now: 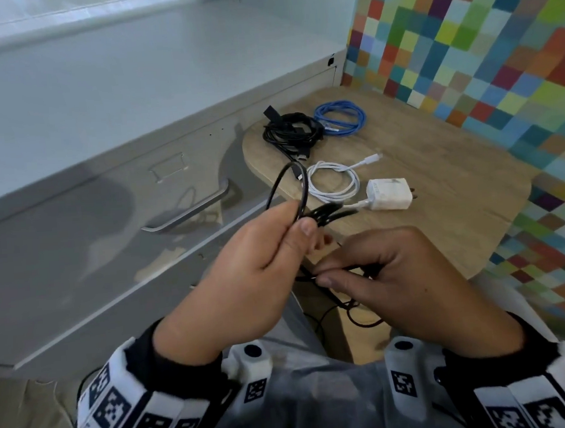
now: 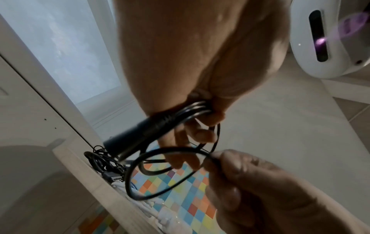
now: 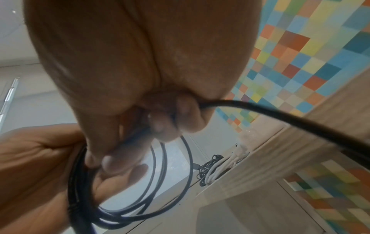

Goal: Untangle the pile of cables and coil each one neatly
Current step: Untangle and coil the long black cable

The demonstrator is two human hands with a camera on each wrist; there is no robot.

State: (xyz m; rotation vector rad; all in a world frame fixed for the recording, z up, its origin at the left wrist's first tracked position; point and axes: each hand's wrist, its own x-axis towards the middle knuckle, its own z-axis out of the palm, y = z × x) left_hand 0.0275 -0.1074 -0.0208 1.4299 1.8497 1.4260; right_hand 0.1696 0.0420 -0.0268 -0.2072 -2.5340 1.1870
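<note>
My left hand (image 1: 276,234) grips several loops of a thin black cable (image 1: 301,192) in front of the small wooden table (image 1: 441,202); in the left wrist view the loops (image 2: 192,109) bunch under my curled fingers beside a black plug (image 2: 138,134). My right hand (image 1: 355,272) pinches the same cable's loose strand just below; it trails down past the table edge (image 1: 362,318), and it runs off right in the right wrist view (image 3: 280,117). On the table lie a coiled black cable (image 1: 290,131), a coiled blue cable (image 1: 341,117) and a coiled white cable (image 1: 334,183) with its charger (image 1: 388,194).
A grey metal cabinet with a drawer handle (image 1: 190,210) stands left of the table. A wall of coloured squares (image 1: 497,48) runs along the right and far side. My lap and both wrist bands fill the bottom of the head view.
</note>
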